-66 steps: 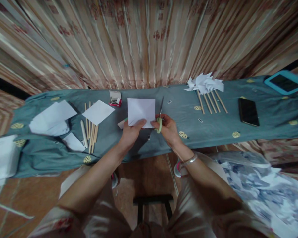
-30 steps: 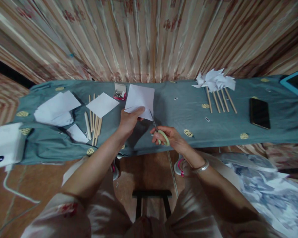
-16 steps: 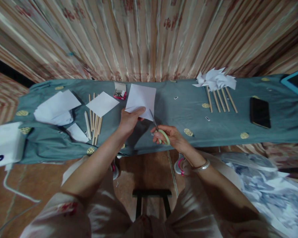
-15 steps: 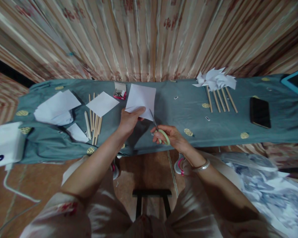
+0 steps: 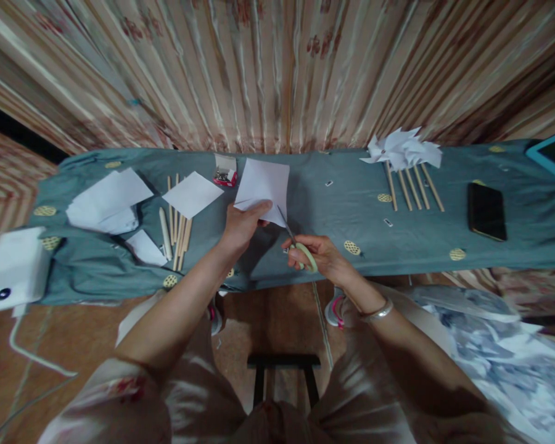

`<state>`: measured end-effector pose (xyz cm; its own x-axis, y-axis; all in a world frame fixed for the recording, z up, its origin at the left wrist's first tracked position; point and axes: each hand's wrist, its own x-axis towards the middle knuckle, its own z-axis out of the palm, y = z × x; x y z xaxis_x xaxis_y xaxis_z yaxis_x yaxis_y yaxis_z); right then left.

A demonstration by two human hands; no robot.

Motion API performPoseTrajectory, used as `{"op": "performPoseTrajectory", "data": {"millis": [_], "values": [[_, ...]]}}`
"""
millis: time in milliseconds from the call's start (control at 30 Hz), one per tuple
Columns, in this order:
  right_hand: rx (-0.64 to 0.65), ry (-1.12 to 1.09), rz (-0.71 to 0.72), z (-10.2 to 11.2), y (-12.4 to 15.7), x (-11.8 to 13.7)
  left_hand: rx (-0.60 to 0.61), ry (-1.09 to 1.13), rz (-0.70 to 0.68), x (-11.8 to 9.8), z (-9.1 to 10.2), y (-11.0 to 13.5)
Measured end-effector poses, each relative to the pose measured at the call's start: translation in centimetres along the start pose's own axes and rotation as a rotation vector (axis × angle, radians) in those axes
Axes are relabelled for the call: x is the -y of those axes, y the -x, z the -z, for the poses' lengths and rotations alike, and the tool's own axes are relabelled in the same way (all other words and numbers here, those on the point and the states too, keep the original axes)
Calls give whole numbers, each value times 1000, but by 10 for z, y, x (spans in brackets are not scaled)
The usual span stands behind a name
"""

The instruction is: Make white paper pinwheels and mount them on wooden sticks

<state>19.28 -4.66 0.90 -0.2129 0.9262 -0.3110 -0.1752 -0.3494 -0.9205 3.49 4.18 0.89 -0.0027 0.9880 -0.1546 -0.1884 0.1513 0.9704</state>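
My left hand (image 5: 247, 223) pinches a white square sheet of paper (image 5: 266, 180) above the table, thumb on top and fingers beneath. A slit shows in the sheet near its left edge. In my right hand (image 5: 317, 253) is a pair of scissors (image 5: 309, 258) with pale green handles. Their blades lie at the lower right corner of the sheet, pointing up and left into it. Just left of the held sheet stands a small red and white open box (image 5: 225, 171) with small metal pieces inside. Another white paper square (image 5: 193, 195) rests partly over several wooden sticks (image 5: 181, 240).
A stack of white paper (image 5: 104, 203) and a white device (image 5: 16, 268) occupy the left. Several paper pinwheels (image 5: 402, 150) on sticks lie at the back right, near a black phone (image 5: 486, 211). A bag of paper scraps (image 5: 504, 351) sits below right. A curtain (image 5: 268, 74) hangs behind the table.
The sheet's right edge and the scissors have shifted very slightly, with the blades still at the same corner. Both hands keep their holds. The whole view has moved a little.
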Motion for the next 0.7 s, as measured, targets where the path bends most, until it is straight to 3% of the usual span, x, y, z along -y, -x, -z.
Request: {"op": "performPoseTrajectory", "data": {"millis": [700], "values": [[-22,-3,-36,2,-3,-3,29,-6,24,-1,-2,4]]}}
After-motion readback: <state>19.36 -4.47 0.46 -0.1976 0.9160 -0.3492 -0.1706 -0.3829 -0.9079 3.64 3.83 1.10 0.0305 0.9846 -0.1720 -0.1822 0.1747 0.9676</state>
